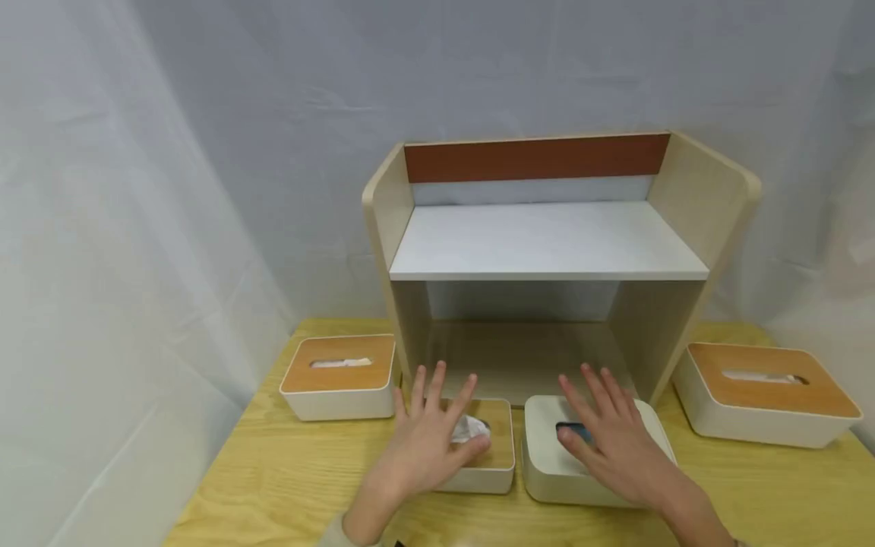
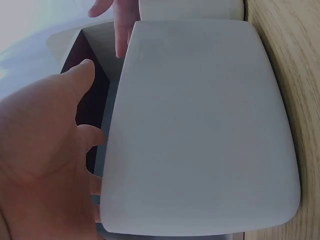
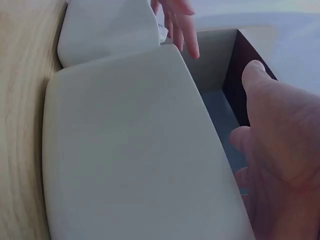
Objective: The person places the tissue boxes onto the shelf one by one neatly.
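Note:
Two tissue boxes stand side by side before a small desk shelf. My left hand [image 1: 431, 441], fingers spread, is over the left tissue box [image 1: 502, 437], which has a wood-coloured lid and a white tissue [image 1: 469, 429] poking from its slot. Over the cream tissue box [image 1: 547, 448] my right hand [image 1: 615, 444] spreads its fingers too; a bit of blue shows in that box's slot. Neither hand grips anything. In the left wrist view the left hand [image 2: 45, 145] lies beside the box's pale side wall [image 2: 200, 130]; in the right wrist view the right hand [image 3: 282, 135] lies likewise.
Behind the boxes stands the desk shelf [image 1: 547, 239], with a white board and a lower compartment. A wood-lidded tissue box [image 1: 338, 403] is at its left, another [image 1: 766, 418] at its right. All rest on a wooden table [image 1: 260, 486], with pale sheeting [image 1: 273, 114] hanging behind.

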`<state>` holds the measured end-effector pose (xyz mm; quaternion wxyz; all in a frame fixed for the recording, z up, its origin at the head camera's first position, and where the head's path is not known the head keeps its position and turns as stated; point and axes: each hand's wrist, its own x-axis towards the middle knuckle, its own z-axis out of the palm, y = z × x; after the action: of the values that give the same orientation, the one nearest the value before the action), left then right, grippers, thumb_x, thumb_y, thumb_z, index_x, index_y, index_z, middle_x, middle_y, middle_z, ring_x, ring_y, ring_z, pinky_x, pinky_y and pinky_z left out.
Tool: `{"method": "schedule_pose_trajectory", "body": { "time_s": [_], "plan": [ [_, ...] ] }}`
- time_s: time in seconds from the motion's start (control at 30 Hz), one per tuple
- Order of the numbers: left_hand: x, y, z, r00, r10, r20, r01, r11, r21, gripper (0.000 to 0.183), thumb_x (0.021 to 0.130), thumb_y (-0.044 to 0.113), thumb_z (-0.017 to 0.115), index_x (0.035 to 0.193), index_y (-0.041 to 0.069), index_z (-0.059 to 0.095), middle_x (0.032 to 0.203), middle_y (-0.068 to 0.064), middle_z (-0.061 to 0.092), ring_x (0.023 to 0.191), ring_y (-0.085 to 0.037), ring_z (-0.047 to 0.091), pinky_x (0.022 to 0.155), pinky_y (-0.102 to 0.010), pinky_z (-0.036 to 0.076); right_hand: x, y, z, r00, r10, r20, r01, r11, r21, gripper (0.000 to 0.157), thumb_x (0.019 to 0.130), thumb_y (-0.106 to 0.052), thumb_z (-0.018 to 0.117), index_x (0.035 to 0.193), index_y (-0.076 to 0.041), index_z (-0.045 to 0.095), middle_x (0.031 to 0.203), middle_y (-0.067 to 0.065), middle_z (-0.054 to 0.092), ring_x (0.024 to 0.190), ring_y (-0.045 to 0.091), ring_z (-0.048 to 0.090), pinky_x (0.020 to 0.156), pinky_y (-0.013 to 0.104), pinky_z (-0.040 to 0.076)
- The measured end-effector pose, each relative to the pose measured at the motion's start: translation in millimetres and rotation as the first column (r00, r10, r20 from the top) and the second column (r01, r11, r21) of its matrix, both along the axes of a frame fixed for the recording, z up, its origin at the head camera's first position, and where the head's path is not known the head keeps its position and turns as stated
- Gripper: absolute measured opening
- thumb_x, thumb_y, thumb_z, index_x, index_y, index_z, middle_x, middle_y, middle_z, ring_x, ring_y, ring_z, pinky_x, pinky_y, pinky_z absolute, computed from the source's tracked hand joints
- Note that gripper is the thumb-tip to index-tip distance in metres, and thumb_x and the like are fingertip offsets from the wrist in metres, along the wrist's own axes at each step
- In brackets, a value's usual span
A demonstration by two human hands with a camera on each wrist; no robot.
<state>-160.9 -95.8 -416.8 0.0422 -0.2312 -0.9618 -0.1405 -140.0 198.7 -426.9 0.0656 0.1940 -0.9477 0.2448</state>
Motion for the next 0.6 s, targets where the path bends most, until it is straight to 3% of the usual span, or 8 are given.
{"method": "schedule_pose_trajectory", "body": {
  "time_s": [0.13,0.27,0.37,0.43,0.5,0.53,0.6],
  "plan": [
    [-0.8,-2.1,5.6,1.000,-0.016,0.007,0.016,1.000,0.019,0.079,0.096,0.068,0.041,0.160,0.031,0.014,0.164,-0.019,-0.002,0.149,-0.047,-0.005,0.107,-0.078,0.007,2.0,-4.8,3.7,1.000,0.027,0.007,-0.026,0.992,-0.125,0.066,0.104,-0.035,0.050,0.160,-0.020,0.019,0.165,0.019,0.008,0.151,0.042,-0.002,0.109,0.073,0.012],
    [0.9,-11.7,10.4,1.000,-0.024,0.015,0.023,0.999,0.030,0.080,0.096,0.068,0.041,0.160,0.028,0.015,0.165,-0.019,0.001,0.149,-0.046,-0.001,0.109,-0.076,0.010,9.4,-18.2,8.5,0.993,0.116,0.020,-0.106,0.954,-0.279,0.064,0.104,-0.024,0.051,0.160,-0.022,0.020,0.165,0.016,0.012,0.149,0.045,0.003,0.104,0.077,0.016],
    [5.3,-19.9,9.0,0.999,-0.021,0.028,0.020,0.999,0.033,0.079,0.097,0.066,0.043,0.160,0.025,0.018,0.164,-0.021,0.006,0.149,-0.048,0.004,0.111,-0.074,0.013,20.7,-28.8,9.7,0.989,0.146,0.029,-0.131,0.946,-0.295,0.063,0.104,-0.024,0.052,0.159,-0.027,0.022,0.165,0.010,0.013,0.150,0.040,0.008,0.104,0.074,0.024],
    [9.5,-24.3,6.5,0.999,-0.022,0.039,0.020,0.999,0.042,0.079,0.097,0.064,0.044,0.160,0.022,0.019,0.164,-0.023,0.007,0.149,-0.048,0.006,0.111,-0.072,0.015,28.4,-35.2,9.1,0.990,0.137,0.026,-0.124,0.948,-0.294,0.063,0.103,-0.026,0.054,0.158,-0.031,0.025,0.165,0.006,0.017,0.152,0.027,0.011,0.106,0.068,0.030],
    [14.1,-27.3,3.9,0.999,-0.025,0.048,0.022,0.998,0.064,0.079,0.098,0.061,0.045,0.160,0.021,0.019,0.164,-0.023,0.007,0.148,-0.048,0.008,0.112,-0.071,0.016,34.8,-41.3,7.1,0.992,0.129,-0.011,-0.125,0.938,-0.325,0.062,0.101,-0.024,0.058,0.156,-0.027,0.031,0.163,0.006,0.025,0.150,0.014,0.019,0.110,0.053,0.036],
    [16.5,-28.5,2.6,0.998,-0.028,0.050,0.024,0.997,0.078,0.079,0.099,0.060,0.046,0.160,0.020,0.017,0.164,-0.023,0.007,0.148,-0.048,0.009,0.113,-0.069,0.016,37.5,-44.6,5.7,0.992,0.126,-0.030,-0.128,0.928,-0.350,0.061,0.100,-0.021,0.060,0.155,-0.025,0.035,0.161,0.007,0.030,0.148,0.009,0.022,0.109,0.045,0.039],
    [21.4,-30.3,-1.1,0.998,-0.024,0.053,0.019,0.995,0.102,0.078,0.099,0.059,0.045,0.161,0.022,0.014,0.164,-0.022,0.007,0.149,-0.046,0.010,0.114,-0.067,0.017,42.4,-51.7,2.7,0.993,0.119,-0.002,-0.106,0.879,-0.464,0.056,0.098,-0.017,0.063,0.150,-0.020,0.043,0.154,0.009,0.041,0.141,0.002,0.033,0.106,0.031,0.042]
  ]
}}
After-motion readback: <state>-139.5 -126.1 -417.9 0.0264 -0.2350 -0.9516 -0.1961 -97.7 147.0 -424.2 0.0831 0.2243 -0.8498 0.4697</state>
